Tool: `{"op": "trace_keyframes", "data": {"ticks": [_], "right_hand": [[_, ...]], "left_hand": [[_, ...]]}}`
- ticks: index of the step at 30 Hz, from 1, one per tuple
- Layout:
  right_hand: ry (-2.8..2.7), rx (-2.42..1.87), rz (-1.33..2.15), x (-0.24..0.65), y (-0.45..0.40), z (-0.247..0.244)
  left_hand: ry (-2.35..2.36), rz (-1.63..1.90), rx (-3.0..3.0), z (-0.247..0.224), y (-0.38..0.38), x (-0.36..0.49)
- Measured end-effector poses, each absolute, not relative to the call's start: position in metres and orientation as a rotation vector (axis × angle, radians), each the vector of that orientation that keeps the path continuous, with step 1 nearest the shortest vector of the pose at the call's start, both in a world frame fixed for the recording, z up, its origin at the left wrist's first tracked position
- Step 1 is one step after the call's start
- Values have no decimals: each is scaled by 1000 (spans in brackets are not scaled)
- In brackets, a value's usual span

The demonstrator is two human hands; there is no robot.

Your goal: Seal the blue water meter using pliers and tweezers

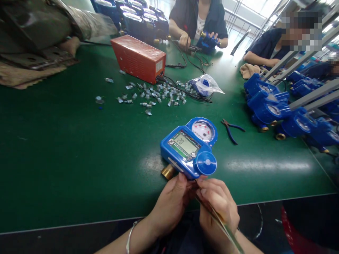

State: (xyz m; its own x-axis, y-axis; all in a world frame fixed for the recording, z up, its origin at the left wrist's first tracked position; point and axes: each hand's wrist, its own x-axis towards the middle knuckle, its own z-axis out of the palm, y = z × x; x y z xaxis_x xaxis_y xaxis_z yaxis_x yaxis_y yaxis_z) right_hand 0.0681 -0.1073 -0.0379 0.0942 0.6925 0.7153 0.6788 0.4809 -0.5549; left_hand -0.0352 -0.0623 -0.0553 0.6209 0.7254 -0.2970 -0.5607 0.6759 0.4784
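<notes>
A blue meter (pixel 165 146) with a lit display, a round dial and a round blue cap lies tilted near the table's front edge. From its lower left side sticks a brass fitting (pixel 167 171). My left hand (pixel 171 201) is closed on the meter's near edge, thumb against the housing. Just right of it, my right hand (pixel 218 203) pinches a thin strip (pixel 221 224) that runs from the meter's underside down to the lower right. The fingertips of both hands are close together and partly hidden below the meter.
Pliers (pixel 231 131) lie right of the meter. Beyond are many small parts (pixel 159 93), a plastic bag (pixel 209 84) and an orange box (pixel 139 58) with cables. Blue meters (pixel 270 102) line the right side; two people sit across the green table (pixel 79 151).
</notes>
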Motion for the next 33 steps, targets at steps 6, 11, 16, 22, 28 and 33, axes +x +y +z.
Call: {"op": "trace_keyframes", "data": {"ticks": [6,11,16,22,28,33], "right_hand": [[-1608,-1285,-41,69,-110,-40],[-1655,-1447,-76,70,-113,-35],[-1677,-1483,9,70,-112,-26],[-1598,-1599,286,82,-107,-23],[-1389,-1655,652,93,-99,-25],[-1199,-1556,915,100,-92,-28]], "left_hand": [[496,721,383,-54,-61,-36],[481,739,388,-57,-61,-35],[464,738,400,-63,-62,-35],[484,778,410,-62,-62,-35],[483,759,436,-58,-59,-33],[485,792,383,-57,-59,-31]]}}
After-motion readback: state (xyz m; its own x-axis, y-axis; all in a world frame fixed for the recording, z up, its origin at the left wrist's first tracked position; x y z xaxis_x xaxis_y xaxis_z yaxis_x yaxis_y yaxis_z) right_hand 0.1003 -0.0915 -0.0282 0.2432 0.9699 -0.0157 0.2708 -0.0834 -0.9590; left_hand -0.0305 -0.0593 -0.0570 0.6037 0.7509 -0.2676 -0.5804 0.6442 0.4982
